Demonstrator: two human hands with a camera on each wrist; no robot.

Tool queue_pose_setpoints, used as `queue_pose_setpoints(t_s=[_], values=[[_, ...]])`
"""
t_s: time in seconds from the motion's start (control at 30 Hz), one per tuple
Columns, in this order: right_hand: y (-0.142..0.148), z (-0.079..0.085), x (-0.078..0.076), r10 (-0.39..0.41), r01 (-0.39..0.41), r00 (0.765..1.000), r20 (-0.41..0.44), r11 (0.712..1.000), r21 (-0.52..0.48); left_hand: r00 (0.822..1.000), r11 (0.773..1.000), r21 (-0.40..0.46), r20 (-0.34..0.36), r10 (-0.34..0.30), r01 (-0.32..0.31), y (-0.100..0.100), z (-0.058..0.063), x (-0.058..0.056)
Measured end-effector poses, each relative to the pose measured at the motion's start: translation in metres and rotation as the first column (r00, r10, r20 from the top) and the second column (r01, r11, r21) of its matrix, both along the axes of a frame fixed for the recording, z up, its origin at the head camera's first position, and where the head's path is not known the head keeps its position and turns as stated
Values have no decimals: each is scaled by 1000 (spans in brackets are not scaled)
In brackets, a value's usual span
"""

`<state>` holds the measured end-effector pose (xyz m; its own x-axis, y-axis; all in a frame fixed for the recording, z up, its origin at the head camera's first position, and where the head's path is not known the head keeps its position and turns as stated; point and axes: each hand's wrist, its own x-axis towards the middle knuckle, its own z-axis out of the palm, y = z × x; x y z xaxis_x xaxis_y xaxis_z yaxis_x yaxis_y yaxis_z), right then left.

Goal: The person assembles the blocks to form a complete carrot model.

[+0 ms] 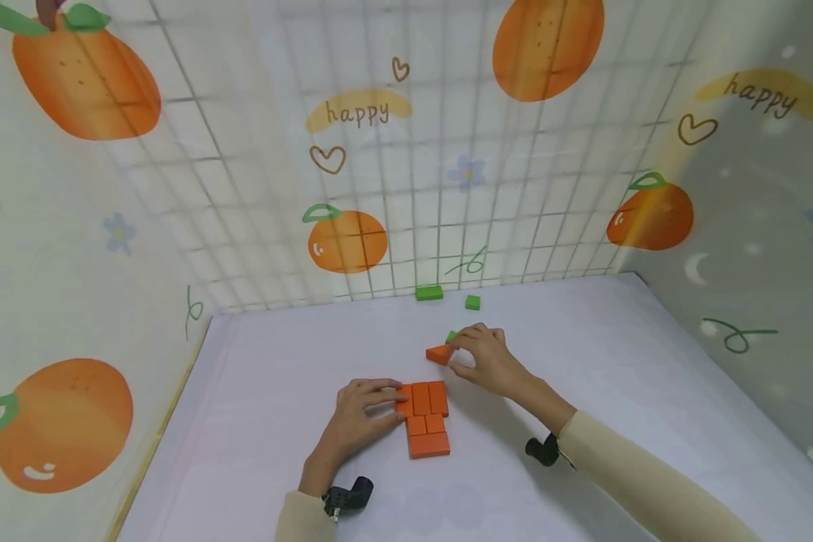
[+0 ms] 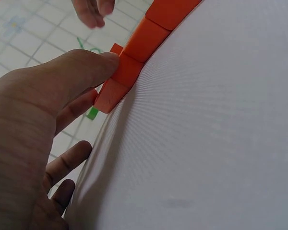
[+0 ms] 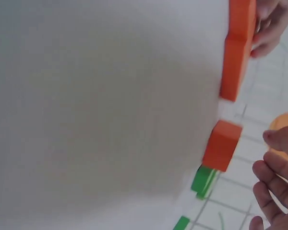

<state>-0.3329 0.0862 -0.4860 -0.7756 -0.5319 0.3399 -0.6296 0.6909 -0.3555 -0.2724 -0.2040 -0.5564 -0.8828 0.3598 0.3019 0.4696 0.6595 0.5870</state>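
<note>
White tabletop | left hand pinches orange block | right hand relaxed near loose block

A: Report the left hand.
B: Occupies the left side. Thumb tip laid against the orange blocks; one finger meets the lower end of their row, its tip partly hidden. Two lower fingers stand apart from the blocks.
A: Condition of the row?
B: Blocks set end to end on a diagonal, seams visible, cut off by the top edge. A further orange piece protrudes behind, just beside the thumb.
A: Other items?
B: Fingertips of the right hand at the top, apart from the row. Green piece beyond the lower end.
A: Surroundings?
B: White surface, faintly ribbed; behind, a gridded backdrop bearing a blue flower.
</note>
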Motion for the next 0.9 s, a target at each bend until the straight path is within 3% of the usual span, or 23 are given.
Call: queue_pose_setpoints(t_s=[0.2,0.47,0.7,0.9], values=[[2,-10,-22,-28,27,999,26,999,34,1000,1000,12,-17,-10,10,1,-5,0],[-1,-19,-33,-35,31,996,85,998,45,999,1000,6,-34,-24,24,3,-2,2],[-5,-15,-30,-62,60,992,111,998,26,1000,1000,1,-15,-22,22,2,0,2],[-5,0,-13,-33,36,997,74,999,-39,999,1000,-3,-34,-21,21,-2,1,0]])
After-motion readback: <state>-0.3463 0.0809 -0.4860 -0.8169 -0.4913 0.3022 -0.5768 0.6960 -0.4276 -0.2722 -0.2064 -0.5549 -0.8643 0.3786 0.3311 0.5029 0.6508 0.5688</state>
